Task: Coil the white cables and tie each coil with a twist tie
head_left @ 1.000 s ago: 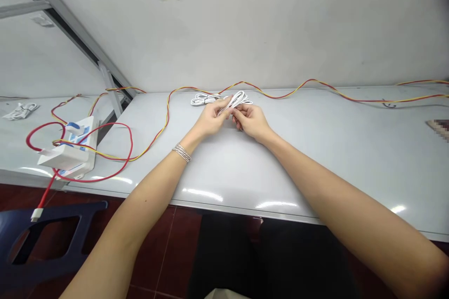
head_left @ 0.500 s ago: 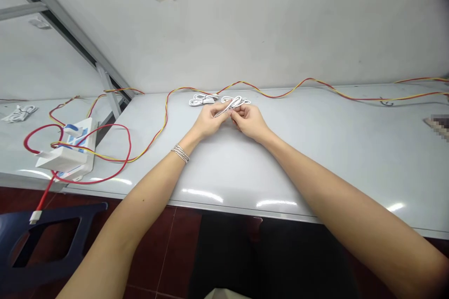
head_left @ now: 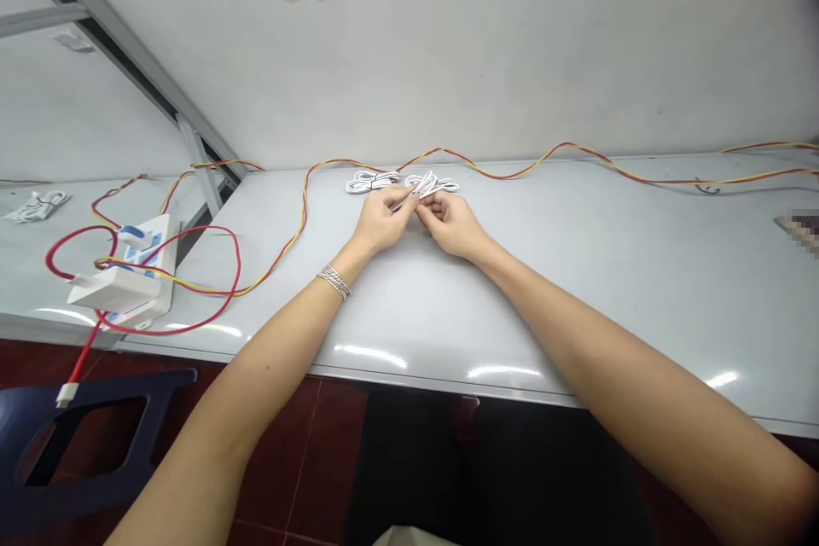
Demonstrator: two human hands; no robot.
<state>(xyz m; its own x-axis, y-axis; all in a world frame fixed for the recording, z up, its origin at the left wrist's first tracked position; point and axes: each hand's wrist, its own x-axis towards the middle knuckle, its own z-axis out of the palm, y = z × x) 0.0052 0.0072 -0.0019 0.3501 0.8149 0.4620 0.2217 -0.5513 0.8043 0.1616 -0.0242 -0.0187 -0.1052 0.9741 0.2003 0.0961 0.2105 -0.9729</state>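
Left hand: your left hand (head_left: 382,222) is closed, with thumb and fingertips pinching the near end of the thin white folded cable (head_left: 423,185).
Right hand: your right hand (head_left: 451,224) is closed too. Its fingertips grip the same cable just beside your left fingertips, so the two hands nearly touch.
Held cable: you hold it just above the glossy grey tabletop (head_left: 576,290), toward the far edge, with its loops pointing away from you.
Second cable: a white coiled cable (head_left: 367,181) lies flat on the tabletop, just left of the held one. You cannot tell whether the two touch.
Wrist: a silver beaded bracelet (head_left: 333,281) sits on your left wrist.
Far edge: a red-and-yellow twisted wire (head_left: 518,175) runs in waves along the wall side, then curves nearer on the left.
Near left: a white power strip with blue sockets (head_left: 121,277) is ringed by a glossy red cable (head_left: 239,266), whose white end hangs over the edge.
Far left: a small white cable bundle (head_left: 35,205) lies well apart from your hands.
Below: a dark blue plastic chair (head_left: 38,452) stands at the near left.
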